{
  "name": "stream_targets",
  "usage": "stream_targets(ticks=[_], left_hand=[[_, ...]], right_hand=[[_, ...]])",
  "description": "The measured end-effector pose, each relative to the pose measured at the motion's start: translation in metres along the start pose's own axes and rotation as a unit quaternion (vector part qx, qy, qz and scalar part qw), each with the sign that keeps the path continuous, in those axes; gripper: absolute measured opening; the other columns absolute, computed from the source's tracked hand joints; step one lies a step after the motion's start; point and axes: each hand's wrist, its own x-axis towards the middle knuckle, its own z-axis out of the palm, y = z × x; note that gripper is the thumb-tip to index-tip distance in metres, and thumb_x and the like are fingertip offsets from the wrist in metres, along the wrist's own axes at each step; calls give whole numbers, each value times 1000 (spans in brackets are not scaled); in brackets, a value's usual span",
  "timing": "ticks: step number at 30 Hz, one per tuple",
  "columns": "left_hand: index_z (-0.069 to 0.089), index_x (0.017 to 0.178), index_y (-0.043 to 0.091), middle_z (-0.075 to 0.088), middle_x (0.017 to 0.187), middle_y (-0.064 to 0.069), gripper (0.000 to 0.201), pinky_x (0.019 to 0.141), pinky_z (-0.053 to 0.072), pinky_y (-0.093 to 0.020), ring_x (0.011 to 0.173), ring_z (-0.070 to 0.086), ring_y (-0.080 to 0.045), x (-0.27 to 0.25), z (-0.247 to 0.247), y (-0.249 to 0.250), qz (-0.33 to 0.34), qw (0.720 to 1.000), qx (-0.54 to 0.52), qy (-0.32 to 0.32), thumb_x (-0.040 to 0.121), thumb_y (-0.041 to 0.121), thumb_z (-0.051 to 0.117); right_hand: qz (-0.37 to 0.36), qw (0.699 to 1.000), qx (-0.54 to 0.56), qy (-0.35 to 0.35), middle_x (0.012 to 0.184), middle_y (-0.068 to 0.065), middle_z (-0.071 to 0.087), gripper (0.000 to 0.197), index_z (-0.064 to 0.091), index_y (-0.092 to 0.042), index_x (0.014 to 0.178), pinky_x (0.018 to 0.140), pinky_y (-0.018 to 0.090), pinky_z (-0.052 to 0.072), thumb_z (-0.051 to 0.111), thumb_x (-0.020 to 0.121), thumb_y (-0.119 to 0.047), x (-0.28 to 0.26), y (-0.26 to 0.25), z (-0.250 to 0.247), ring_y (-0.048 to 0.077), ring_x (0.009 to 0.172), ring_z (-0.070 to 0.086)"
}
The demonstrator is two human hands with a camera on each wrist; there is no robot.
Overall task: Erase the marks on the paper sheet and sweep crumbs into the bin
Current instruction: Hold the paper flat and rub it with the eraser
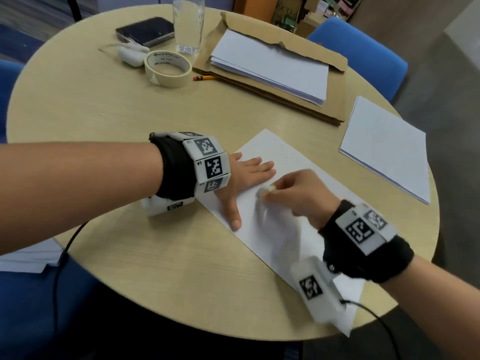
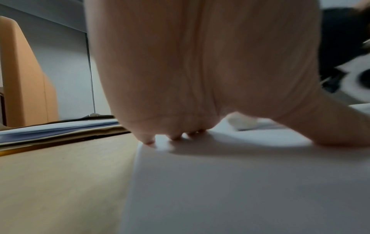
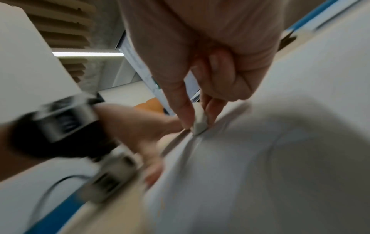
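Observation:
A white paper sheet (image 1: 283, 224) lies slanted on the round wooden table (image 1: 104, 113). My left hand (image 1: 249, 175) lies flat on the sheet's left part, fingers straight and thumb spread, holding it down. My right hand (image 1: 293, 193) pinches a small white eraser (image 1: 266, 190) between thumb and fingers, its tip on the paper just right of the left hand. The right wrist view shows the eraser (image 3: 200, 121) pressed on the sheet (image 3: 280, 158), all blurred by motion. In the left wrist view the palm (image 2: 200, 71) arches over the paper (image 2: 230, 182). No marks or crumbs are discernible.
At the back stand a tape roll (image 1: 168, 68), a glass (image 1: 187, 24), a phone (image 1: 145, 31), a pencil (image 1: 205, 78) and a paper stack on a brown envelope (image 1: 270, 66). Another paper stack (image 1: 384, 146) lies at the right. Blue chairs (image 1: 363, 48) surround the table.

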Motion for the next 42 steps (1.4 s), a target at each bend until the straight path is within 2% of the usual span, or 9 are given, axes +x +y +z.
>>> stream_targets(ticks=[4,9,16,19,22,26,33,37,42], left_hand=[[-26,145,17,-31,153,2,136,117,-10,-47,143,-24,-15,1,2,-1,3,1000,5,0,63,64,71],[-25,146,17,-30,154,4,138,115,-11,-45,143,-24,-15,1,2,-2,3,1000,-11,8,60,62,74],[-28,144,18,-32,153,3,141,116,-11,-46,143,-24,-15,3,4,-2,1,1000,13,5,58,66,72],[-26,145,22,-29,154,3,145,115,-11,-48,144,-23,-16,3,6,-6,18,1000,-8,16,50,72,71],[-27,145,21,-29,154,2,143,116,-10,-48,144,-22,-16,2,5,-4,14,1000,-1,14,54,68,73],[-28,144,16,-32,153,1,140,116,-10,-46,144,-23,-17,2,1,1,-2,1000,25,4,59,63,74],[-27,145,18,-32,153,2,143,115,-10,-46,143,-24,-16,2,3,-1,4,1000,3,2,55,64,75],[-29,144,17,-33,152,3,141,116,-10,-46,143,-25,-16,2,1,0,-3,1000,20,-4,59,64,73],[-29,144,18,-33,152,4,142,115,-11,-45,143,-25,-15,2,2,-1,-3,1000,15,-6,57,65,73]], right_hand=[[-14,997,-26,-69,48,-9,44,17,61,-11,67,36,9,27,75,75,-18,-10,-3,10,-1,35,38],[-14,999,-3,47,49,-6,46,14,69,-4,74,41,14,29,74,73,-17,7,-6,-9,4,43,39],[-75,987,-105,-94,58,-6,59,17,71,-1,75,56,18,38,74,73,-18,-22,-10,14,3,55,48],[-55,996,-56,-42,41,-13,49,11,70,-3,70,44,10,32,75,73,-11,-1,-15,-1,-1,41,42],[-95,993,-68,-19,57,1,54,21,70,4,77,54,21,35,73,74,-16,-7,-10,6,6,52,44],[-106,979,-121,-123,58,-10,61,5,71,-12,72,60,15,41,74,72,-17,-37,-5,18,0,56,51],[-56,998,-37,-21,38,-13,47,21,70,5,80,40,7,30,76,72,-13,-2,-7,-2,-2,35,41],[-93,985,-104,-98,57,-8,60,12,73,-4,77,58,15,41,76,70,-14,-29,-1,14,-1,52,50],[-22,992,-74,-99,39,-15,52,7,70,-17,70,40,6,32,77,72,-17,-16,-3,-6,-2,40,46]])
